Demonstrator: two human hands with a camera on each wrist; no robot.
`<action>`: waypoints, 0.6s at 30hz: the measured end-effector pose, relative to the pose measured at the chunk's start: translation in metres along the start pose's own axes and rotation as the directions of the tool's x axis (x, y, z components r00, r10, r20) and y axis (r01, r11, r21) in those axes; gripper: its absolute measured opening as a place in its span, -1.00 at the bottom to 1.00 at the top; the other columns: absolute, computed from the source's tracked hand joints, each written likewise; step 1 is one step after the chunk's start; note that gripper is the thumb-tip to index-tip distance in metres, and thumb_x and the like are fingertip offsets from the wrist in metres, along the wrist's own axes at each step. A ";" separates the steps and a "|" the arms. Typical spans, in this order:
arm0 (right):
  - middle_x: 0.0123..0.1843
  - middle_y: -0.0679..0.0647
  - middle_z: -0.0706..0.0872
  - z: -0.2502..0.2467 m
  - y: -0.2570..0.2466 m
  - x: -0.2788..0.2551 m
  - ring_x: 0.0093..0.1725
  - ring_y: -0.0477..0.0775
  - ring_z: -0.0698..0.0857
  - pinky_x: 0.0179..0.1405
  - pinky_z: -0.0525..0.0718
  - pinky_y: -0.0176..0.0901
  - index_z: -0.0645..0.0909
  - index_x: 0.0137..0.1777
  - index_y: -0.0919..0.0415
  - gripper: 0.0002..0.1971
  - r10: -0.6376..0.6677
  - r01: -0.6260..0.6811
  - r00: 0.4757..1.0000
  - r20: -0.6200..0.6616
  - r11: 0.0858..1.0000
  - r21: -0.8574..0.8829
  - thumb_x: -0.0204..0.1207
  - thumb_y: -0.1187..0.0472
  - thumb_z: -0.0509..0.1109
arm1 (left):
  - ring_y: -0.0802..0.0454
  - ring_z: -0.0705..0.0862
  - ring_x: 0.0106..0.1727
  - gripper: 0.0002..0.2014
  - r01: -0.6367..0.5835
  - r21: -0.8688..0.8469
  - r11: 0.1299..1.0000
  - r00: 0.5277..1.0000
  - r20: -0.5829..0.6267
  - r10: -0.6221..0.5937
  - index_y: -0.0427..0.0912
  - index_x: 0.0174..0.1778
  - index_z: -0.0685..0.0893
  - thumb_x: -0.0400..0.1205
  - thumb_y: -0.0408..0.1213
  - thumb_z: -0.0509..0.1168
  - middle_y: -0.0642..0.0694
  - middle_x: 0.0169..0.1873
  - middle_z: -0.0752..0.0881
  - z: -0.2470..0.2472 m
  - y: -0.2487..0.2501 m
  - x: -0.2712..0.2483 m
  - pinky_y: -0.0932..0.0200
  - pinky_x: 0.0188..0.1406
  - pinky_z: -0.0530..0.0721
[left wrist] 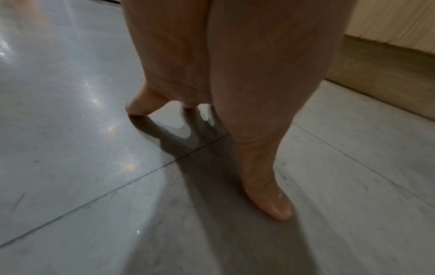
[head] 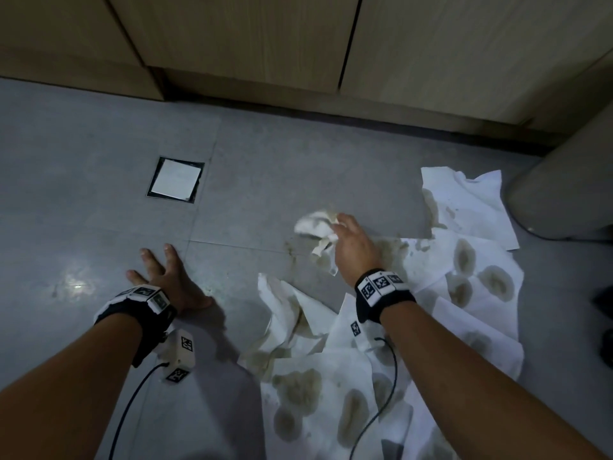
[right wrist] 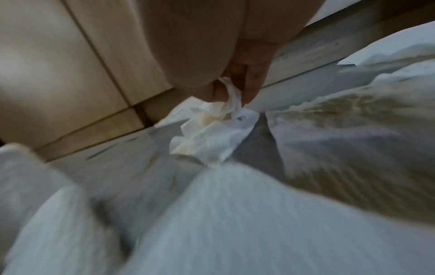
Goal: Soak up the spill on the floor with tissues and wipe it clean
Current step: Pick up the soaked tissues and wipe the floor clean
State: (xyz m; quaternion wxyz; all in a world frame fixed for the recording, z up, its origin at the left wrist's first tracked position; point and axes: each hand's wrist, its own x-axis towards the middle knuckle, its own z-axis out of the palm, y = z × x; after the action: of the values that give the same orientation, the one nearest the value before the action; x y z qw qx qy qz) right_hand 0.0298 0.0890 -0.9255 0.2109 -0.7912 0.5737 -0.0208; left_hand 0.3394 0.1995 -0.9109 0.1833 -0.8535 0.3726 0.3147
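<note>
My right hand (head: 348, 237) grips a crumpled, stained tissue wad (head: 316, 227) just above the grey tiled floor (head: 99, 227); in the right wrist view the tissue wad (right wrist: 212, 134) hangs from my curled fingers (right wrist: 249, 89). A faint brownish spill smear (head: 293, 249) marks the tile beside it. Several white tissue sheets (head: 464, 277) with brown wet patches lie spread to the right and below. My left hand (head: 162, 273) lies flat on the floor with fingers spread, holding nothing; its fingertips (left wrist: 275, 208) press the tile.
Wooden cabinet doors (head: 248, 38) and a dark kickboard run along the far side. A square floor drain cover (head: 175, 179) is set in the tile at left. A beige bin (head: 570, 180) stands at the right edge. Cables trail from both wrists.
</note>
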 end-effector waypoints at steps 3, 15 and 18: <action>0.78 0.11 0.03 0.012 0.001 -0.019 0.74 0.14 0.09 0.70 0.11 -0.02 0.36 0.62 0.25 -0.49 -0.034 0.045 0.995 0.090 0.991 -0.126 0.70 0.13 0.12 | -0.56 -0.24 0.68 0.36 -0.010 0.002 1.000 1.000 0.026 0.010 0.06 0.73 -0.33 0.33 0.29 0.57 -0.19 0.72 -0.36 -0.004 -0.001 -0.002 -0.46 0.61 0.06; 0.67 0.30 -0.53 0.039 -0.008 -0.033 0.67 0.28 -0.49 0.71 -0.23 0.24 -0.33 0.74 0.13 -0.13 0.053 0.022 0.949 0.311 0.972 -0.233 0.64 -0.41 -0.18 | -0.57 -0.25 0.67 0.38 -0.023 0.002 1.000 0.998 0.055 0.022 0.05 0.73 -0.36 0.33 0.27 0.59 -0.22 0.71 -0.38 -0.010 -0.001 -0.006 -0.48 0.60 0.05; 0.72 0.26 -0.45 0.034 -0.014 -0.029 0.70 0.21 -0.44 0.72 -0.23 0.19 -0.26 0.75 0.25 -0.12 0.080 -0.031 0.962 0.263 0.982 -0.187 0.66 -0.38 -0.16 | -0.55 -0.25 0.68 0.36 -0.018 -0.001 1.000 0.999 0.052 0.018 0.05 0.73 -0.37 0.35 0.27 0.58 -0.21 0.71 -0.38 -0.009 -0.001 -0.008 -0.46 0.62 0.05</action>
State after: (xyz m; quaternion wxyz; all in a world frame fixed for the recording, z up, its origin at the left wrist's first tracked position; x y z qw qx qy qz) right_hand 0.0419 0.1301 -0.9454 0.2145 -0.7860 0.5613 0.1451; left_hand 0.3399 0.1997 -0.8986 0.1899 -0.8417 0.3756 0.3382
